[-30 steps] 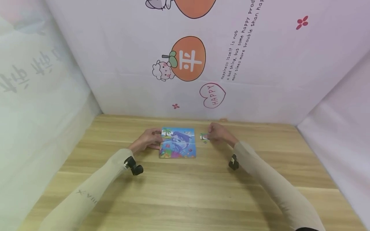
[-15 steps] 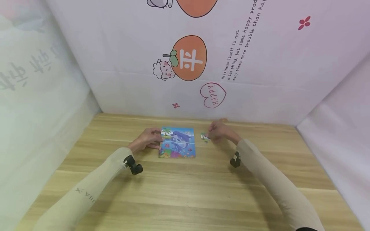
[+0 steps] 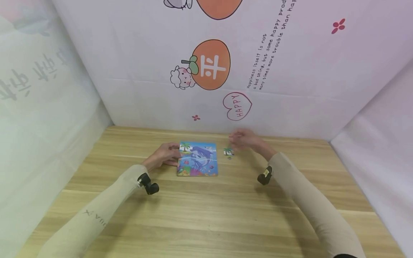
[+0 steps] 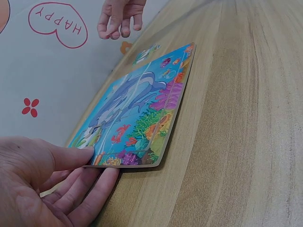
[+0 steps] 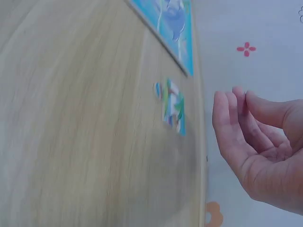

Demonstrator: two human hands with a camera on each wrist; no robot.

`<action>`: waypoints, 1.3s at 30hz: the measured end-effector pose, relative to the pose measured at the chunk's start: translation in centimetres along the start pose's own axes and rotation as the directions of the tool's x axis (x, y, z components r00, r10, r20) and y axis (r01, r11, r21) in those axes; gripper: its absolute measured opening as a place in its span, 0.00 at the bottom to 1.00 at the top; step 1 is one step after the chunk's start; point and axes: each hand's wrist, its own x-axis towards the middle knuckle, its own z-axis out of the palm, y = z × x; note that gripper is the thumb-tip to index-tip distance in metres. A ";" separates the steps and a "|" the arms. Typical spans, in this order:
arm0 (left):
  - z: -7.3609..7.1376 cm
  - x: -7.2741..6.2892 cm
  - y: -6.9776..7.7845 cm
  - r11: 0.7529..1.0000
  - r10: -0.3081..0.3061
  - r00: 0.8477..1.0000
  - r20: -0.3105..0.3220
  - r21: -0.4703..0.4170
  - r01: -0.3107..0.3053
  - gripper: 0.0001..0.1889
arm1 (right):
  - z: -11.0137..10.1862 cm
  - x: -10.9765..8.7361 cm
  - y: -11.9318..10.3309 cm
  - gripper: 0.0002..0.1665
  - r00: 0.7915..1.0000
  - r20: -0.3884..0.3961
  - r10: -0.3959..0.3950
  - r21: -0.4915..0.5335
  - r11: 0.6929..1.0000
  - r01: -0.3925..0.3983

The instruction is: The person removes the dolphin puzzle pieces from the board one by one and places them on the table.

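A square dolphin puzzle board (image 3: 200, 161) lies on the wooden table, its printed picture facing up. At its left edge my left hand (image 3: 164, 154) pinches the near corner, thumb (image 4: 71, 157) on top and fingers below the rim. A small palm-tree puzzle piece (image 3: 228, 152) lies loose on the table, just right of the board and apart from it. My right hand (image 3: 242, 139) is raised above and behind that piece. In the right wrist view its fingers (image 5: 225, 120) are loosely bent, with nothing between them and the thumb.
A white printed cloth (image 3: 145, 104) stands as a wall close behind the board and piece. More white cloth (image 3: 58, 118) borders the table on the left, and another white sheet (image 3: 380, 136) on the right. The table (image 3: 206, 215) extends in front of the board.
My right hand has let go of the palm-tree piece and lifted up and back from it. The piece stays on the table. My left hand keeps its hold on the board.
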 end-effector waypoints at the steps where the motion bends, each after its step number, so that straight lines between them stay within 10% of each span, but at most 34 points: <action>1: 0.0 0.0 0.0 1.000 0.000 1.000 0.000 -0.002 0.000 0.35 | 0.2 0.0 -0.2 0.20 1.000 0.010 0.006 0.008 1.000 -0.007; 14: -0.1 0.0 -0.2 1.000 0.003 1.000 0.024 0.005 -0.003 0.36 | 3.1 0.7 -1.9 0.22 0.986 0.162 -0.032 0.040 0.999 0.026; 28: 0.0 -0.3 -0.1 1.000 0.001 1.000 0.013 0.007 -0.001 0.35 | 9.3 3.8 -3.3 0.29 0.994 0.079 -0.070 -0.195 0.977 0.084; 35: -0.1 -0.1 -0.2 1.000 -0.006 1.000 0.009 -0.005 0.006 0.35 | 12.4 3.7 -3.2 0.39 0.973 0.171 -0.153 -0.564 0.794 0.224; 39: 0.0 0.1 -0.1 1.000 -0.012 1.000 0.011 -0.026 0.012 0.35 | 12.7 3.8 -2.6 0.41 0.985 0.145 -0.096 -0.599 0.784 0.164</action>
